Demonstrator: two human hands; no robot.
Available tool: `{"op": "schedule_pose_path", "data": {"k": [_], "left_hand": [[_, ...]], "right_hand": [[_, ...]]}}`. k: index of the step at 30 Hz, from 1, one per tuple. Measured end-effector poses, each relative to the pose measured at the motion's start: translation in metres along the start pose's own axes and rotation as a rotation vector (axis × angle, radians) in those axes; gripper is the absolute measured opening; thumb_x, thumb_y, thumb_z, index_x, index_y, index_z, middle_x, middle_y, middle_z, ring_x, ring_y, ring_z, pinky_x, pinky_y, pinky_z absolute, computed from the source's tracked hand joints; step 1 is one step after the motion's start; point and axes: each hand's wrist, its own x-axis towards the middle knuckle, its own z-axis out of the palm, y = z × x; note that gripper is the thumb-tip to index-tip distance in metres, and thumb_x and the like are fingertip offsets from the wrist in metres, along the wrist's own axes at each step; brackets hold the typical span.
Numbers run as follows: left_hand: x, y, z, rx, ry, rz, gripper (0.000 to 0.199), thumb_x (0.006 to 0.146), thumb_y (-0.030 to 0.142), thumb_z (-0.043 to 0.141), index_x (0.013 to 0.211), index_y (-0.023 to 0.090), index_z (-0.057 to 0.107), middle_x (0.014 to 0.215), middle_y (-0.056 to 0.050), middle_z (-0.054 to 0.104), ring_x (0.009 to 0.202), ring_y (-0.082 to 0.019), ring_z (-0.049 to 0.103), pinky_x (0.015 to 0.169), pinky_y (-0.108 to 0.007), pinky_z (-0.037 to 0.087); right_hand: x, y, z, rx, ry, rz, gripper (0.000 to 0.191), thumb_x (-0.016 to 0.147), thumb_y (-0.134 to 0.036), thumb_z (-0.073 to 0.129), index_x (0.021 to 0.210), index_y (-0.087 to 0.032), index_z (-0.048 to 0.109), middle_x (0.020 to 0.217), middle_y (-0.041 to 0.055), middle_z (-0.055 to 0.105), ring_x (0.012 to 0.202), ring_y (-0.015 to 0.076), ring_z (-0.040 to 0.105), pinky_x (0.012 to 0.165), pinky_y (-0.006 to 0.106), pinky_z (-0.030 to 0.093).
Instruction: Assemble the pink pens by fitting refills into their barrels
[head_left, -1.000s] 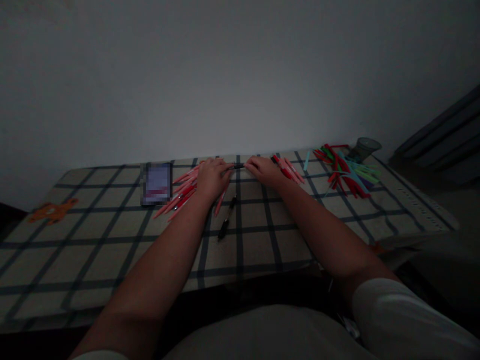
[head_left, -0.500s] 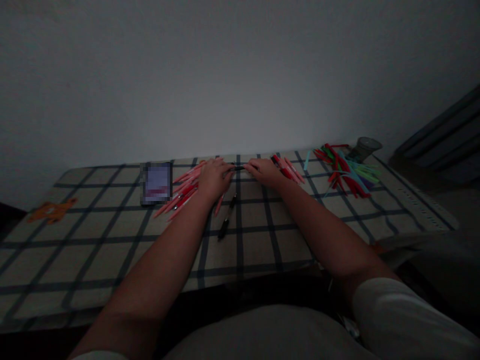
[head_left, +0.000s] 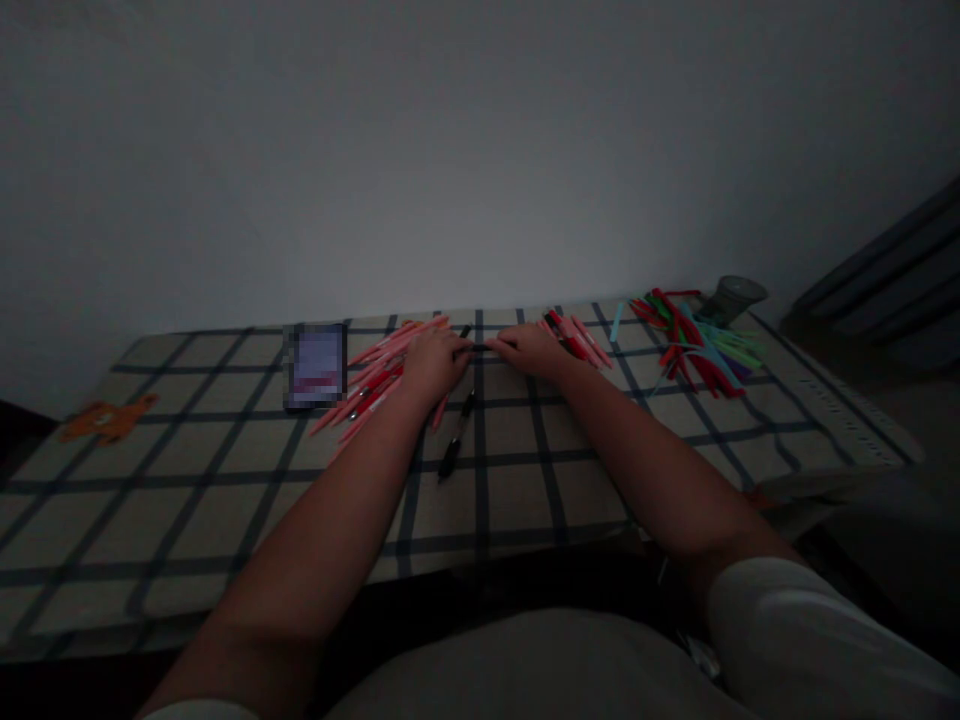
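Between my two hands runs a thin black pen [head_left: 481, 347], level above the checked cloth. My left hand [head_left: 438, 362] has its fingers closed on one end, and my right hand [head_left: 527, 350] pinches the other. The dark tip of another black pen [head_left: 465, 331] shows just behind my left fingers. Closer to me, a black pen with a clear section [head_left: 456, 440] lies slanting on the cloth. Pink and red pens [head_left: 373, 378] lie in a loose heap beside and under my left hand. More pink and red pens [head_left: 576, 340] lie beyond my right hand.
A tablet-like device [head_left: 318, 365] with a blurred screen lies left of the pens. At the right are colourful strips [head_left: 694, 345] and a dark translucent cup [head_left: 733, 298]. An orange bear-shaped patch [head_left: 109, 418] marks the far left of the tablecloth [head_left: 225, 510]. A wall stands behind.
Both hands have come slightly toward me with the black pen between them. The black pen tip behind my left hand now shows more plainly.
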Motion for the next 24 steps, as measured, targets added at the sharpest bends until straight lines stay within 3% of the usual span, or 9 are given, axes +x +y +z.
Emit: {"op": "schedule_pose_path", "data": {"k": [7,14,24], "left_hand": [[-0.0011,-0.0007,-0.0009,-0.021,0.038,-0.022,0.028,0.102,0.029,0.067,0.121,0.03,0.087,0.126,-0.009,0.083,0.137,-0.033,0.068,0.117,-0.052,0.053],[0.0002,-0.0068,0.0033,-0.055,0.092,-0.032,0.029,0.102,0.027,0.065,0.123,0.03,0.085,0.13,-0.008,0.083,0.142,-0.031,0.066,0.119,-0.054,0.052],[-0.0003,-0.0035,-0.0009,-0.059,0.091,-0.039,0.027,0.103,0.029,0.065,0.122,0.03,0.086,0.128,-0.009,0.083,0.138,-0.032,0.066,0.117,-0.054,0.05]], "right_hand": [[0.0002,-0.0008,-0.0019,-0.017,0.001,0.007,0.048,0.111,-0.048,0.046,0.076,-0.02,0.065,0.077,0.0058,0.066,0.076,0.0194,0.052,0.072,0.033,0.03],[-0.0041,-0.0004,-0.0068,0.084,0.093,0.027,0.037,0.108,-0.051,0.053,0.103,-0.02,0.071,0.088,0.0056,0.072,0.079,0.02,0.058,0.074,0.031,0.035],[0.0026,0.0015,-0.0007,-0.02,0.075,-0.003,0.046,0.112,-0.047,0.042,0.085,-0.021,0.068,0.085,0.0078,0.071,0.081,0.0214,0.056,0.076,0.034,0.033]]}}
